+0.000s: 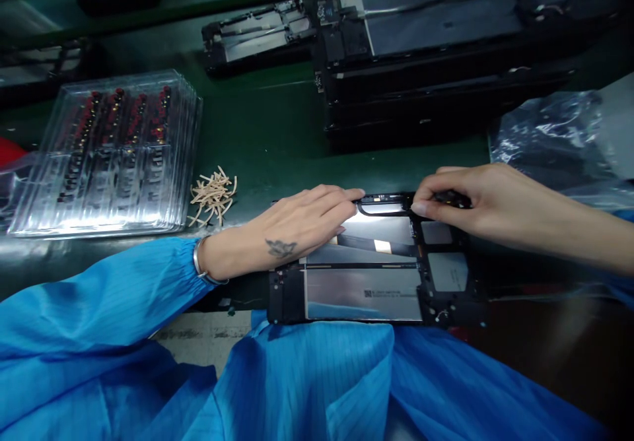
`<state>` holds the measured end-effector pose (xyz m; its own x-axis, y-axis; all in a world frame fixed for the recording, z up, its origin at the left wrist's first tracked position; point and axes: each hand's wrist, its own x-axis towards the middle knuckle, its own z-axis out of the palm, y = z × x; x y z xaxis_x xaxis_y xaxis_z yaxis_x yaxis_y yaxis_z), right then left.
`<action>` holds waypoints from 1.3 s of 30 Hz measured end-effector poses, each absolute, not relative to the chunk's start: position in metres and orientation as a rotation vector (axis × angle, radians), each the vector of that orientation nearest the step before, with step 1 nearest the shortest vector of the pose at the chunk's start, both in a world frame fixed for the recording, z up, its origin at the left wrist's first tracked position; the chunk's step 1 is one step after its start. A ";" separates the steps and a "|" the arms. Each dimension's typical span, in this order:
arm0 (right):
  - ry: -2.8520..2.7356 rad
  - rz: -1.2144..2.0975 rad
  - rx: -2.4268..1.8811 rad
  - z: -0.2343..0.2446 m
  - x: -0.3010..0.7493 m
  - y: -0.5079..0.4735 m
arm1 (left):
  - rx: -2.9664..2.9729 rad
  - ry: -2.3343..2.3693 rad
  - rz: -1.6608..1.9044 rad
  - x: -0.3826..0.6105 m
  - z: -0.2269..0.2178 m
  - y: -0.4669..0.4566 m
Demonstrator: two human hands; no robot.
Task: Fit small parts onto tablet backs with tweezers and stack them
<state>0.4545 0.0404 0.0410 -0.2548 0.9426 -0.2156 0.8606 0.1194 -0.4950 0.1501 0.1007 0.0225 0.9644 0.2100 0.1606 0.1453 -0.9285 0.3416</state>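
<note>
Both hands rested on the black device frame (366,292) lying under them: the left hand (292,226) lay flat, fingers stretched along its far edge, gripping nothing, while the right hand (465,203) pinched a small dark part (448,197) at the same rim. Just beyond the left wrist lay tan sticks (212,195), with clear trays (109,154) further left; a stack of black frames (436,78) stood beyond the fingertips, crinkled plastic (549,137) past the right forearm.

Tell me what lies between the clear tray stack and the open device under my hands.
A heap of tan strips, on the green surface beside the clear tray stack, apart from the open device; seen in the head view.
</note>
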 end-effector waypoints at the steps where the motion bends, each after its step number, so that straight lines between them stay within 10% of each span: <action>1: -2.233 0.806 -1.810 0.042 0.454 0.040 | 2.785 0.253 0.273 0.150 0.022 0.101; 39: -2.345 0.639 -1.739 0.050 0.443 0.038 | 3.410 -0.138 0.462 0.161 0.031 0.107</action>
